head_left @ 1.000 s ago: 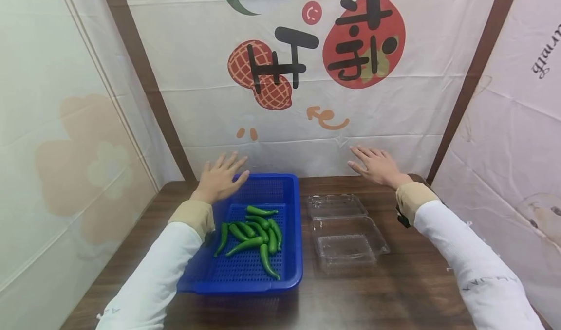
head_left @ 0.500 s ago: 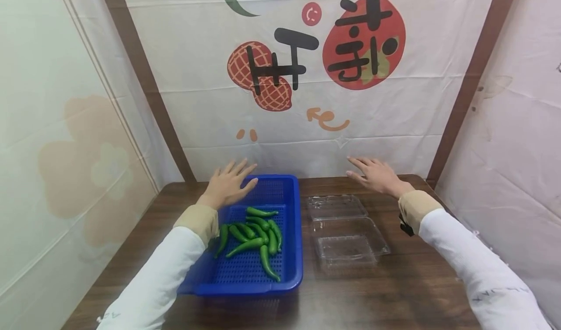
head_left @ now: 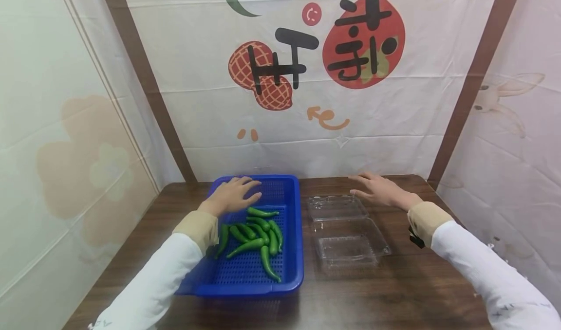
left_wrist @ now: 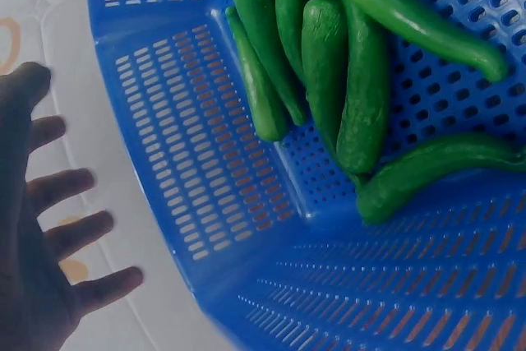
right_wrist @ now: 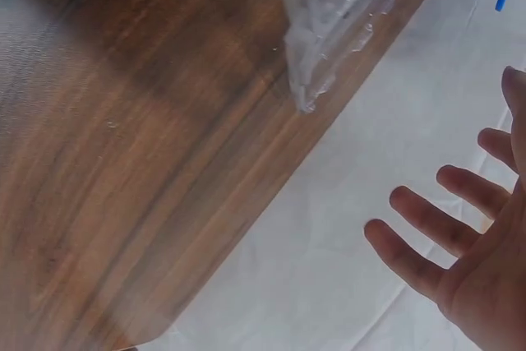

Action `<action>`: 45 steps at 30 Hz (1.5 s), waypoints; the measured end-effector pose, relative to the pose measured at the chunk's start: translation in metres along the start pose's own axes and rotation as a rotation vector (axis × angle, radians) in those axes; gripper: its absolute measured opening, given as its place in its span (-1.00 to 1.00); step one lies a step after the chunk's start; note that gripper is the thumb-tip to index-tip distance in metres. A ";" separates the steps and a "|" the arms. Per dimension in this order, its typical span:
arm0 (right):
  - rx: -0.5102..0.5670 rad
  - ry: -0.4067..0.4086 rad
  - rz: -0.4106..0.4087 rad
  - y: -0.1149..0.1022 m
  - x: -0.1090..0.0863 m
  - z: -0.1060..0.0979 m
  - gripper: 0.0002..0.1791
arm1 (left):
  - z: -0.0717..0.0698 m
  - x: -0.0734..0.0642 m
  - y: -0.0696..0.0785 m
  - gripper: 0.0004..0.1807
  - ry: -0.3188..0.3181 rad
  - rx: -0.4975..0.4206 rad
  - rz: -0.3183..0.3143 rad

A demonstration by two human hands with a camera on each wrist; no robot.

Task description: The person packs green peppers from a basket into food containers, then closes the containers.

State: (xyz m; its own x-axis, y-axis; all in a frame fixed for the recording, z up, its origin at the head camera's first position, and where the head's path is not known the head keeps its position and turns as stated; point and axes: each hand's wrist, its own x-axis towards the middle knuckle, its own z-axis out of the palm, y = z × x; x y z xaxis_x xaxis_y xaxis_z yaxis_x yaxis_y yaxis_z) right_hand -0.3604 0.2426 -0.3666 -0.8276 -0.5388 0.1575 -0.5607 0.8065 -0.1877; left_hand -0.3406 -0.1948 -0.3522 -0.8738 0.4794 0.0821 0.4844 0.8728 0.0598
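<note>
Several green peppers (head_left: 247, 245) lie in a loose heap on the floor of a blue plastic basket (head_left: 299, 252). Over the basket's back left part hovers my left hand (head_left: 231, 196), fingers spread and holding nothing; the left wrist view shows the same hand (left_wrist: 41, 228) apart from the basket wall. A clear plastic clamshell box (head_left: 346, 245) lies unfolded on the table, right of the basket. My right hand (head_left: 383, 191) hangs in the air to the right of the box's far half, its fingers extended around nothing. In the right wrist view those fingers (right_wrist: 427, 223) are separated.
Basket and box stand side by side on a brown wooden table (head_left: 350, 301). Behind it hangs a white printed cloth (head_left: 289, 150), with more cloth walls at left and right. The table's back edge runs close behind the basket.
Both hands have come lower and nearer; the left has also shifted right over the basket, and the right has shifted slightly right. The peppers, basket and box have stayed put.
</note>
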 end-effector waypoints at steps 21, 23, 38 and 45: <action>0.115 -0.170 0.071 0.008 -0.022 0.027 -0.41 | 0.013 -0.011 0.012 -0.69 -0.362 -0.219 -0.087; 0.127 -0.173 0.072 0.008 -0.024 0.029 -0.40 | 0.015 -0.011 0.013 -0.69 -0.370 -0.197 -0.093; 0.193 -0.192 0.067 0.017 -0.029 0.043 -0.36 | 0.028 -0.012 0.025 -0.72 -0.425 -0.183 -0.112; 0.239 -0.200 0.042 0.018 -0.030 0.047 -0.47 | 0.031 -0.011 0.027 -0.74 -0.452 -0.179 -0.135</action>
State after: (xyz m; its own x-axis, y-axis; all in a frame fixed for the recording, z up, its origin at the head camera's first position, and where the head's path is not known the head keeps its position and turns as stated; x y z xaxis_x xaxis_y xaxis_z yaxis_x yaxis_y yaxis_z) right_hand -0.3467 0.2614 -0.4202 -0.8254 -0.5628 -0.0446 -0.4967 0.7614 -0.4167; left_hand -0.3193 -0.1731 -0.3824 -0.8412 0.3895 -0.3750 0.3308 0.9194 0.2127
